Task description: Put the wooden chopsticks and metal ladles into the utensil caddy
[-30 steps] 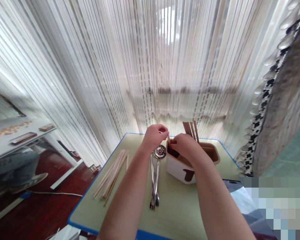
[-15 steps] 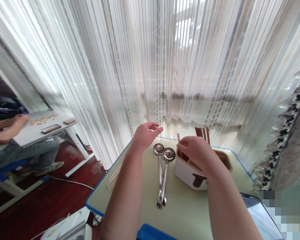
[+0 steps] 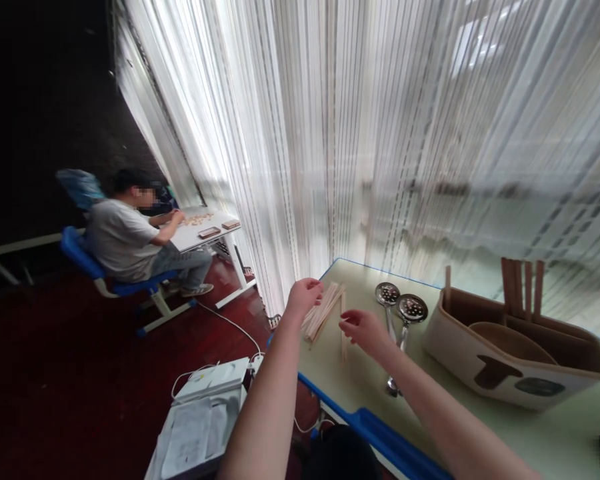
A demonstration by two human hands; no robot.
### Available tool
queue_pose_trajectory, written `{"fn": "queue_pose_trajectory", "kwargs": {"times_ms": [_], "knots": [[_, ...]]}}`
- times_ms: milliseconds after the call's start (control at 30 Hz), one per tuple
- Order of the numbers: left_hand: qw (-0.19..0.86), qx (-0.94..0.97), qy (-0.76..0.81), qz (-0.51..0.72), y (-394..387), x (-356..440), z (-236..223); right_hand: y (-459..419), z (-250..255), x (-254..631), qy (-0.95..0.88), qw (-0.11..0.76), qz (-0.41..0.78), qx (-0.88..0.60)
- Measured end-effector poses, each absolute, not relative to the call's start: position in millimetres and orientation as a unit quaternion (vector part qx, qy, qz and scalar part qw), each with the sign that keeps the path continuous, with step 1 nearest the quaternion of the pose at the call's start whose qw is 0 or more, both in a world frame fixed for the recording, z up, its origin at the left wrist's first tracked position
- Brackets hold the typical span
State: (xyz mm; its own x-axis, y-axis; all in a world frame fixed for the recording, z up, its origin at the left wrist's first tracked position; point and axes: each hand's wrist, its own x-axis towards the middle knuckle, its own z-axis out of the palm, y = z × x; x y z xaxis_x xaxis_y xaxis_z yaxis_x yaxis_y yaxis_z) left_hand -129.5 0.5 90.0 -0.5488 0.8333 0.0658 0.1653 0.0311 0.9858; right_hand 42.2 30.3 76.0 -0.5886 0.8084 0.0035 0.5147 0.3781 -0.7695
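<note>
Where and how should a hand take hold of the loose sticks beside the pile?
Probably best pinched from above at the near end: the loose sticks lie slim and flat on the table, their gap from the pile looking widest there.

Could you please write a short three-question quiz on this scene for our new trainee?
1. True or false: the two perforated metal spoons lie between the loose chopsticks and the utensil caddy.
2. Which is nearest to the fingers of the right hand?
a) the utensil caddy
b) the loose chopsticks
c) the perforated metal spoons
3. Fill in the blank: the pale green table has a ____ edge.

Key: 1 true; 2 b; 3 blue.
</note>
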Motion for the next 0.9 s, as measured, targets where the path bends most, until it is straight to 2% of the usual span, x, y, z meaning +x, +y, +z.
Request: {"fn": "queue_pose_trajectory", "kwargs": {"times_ms": [167,400,700,833,900], "knots": [[0.24,0.351,0.644,0.636,-22.5,-128.4,55.3,25.1,53.0,37.0,-0.868,0.146,0.198,-0.431],[0.148,0.388,0.635,0.652,-34.5,-111.8,26.4,18.2,52.4,39.5,-0.886,0.082,0.097,-0.446],[0.088,0.459,0.626,0.625,-40.0,-93.9,32.1,22.1,54.2,35.3,-0.862,0.024,0.14,-0.486],[0.097,0.447,0.606,0.65,-39.1,-92.4,28.6,26.4,59.3,42.3,-0.838,0.086,0.235,-0.484],[0.147,0.425,0.589,0.671,-38.0,-92.2,29.4,21.9,65.9,52.9,-0.831,0.11,0.271,-0.474]]}}
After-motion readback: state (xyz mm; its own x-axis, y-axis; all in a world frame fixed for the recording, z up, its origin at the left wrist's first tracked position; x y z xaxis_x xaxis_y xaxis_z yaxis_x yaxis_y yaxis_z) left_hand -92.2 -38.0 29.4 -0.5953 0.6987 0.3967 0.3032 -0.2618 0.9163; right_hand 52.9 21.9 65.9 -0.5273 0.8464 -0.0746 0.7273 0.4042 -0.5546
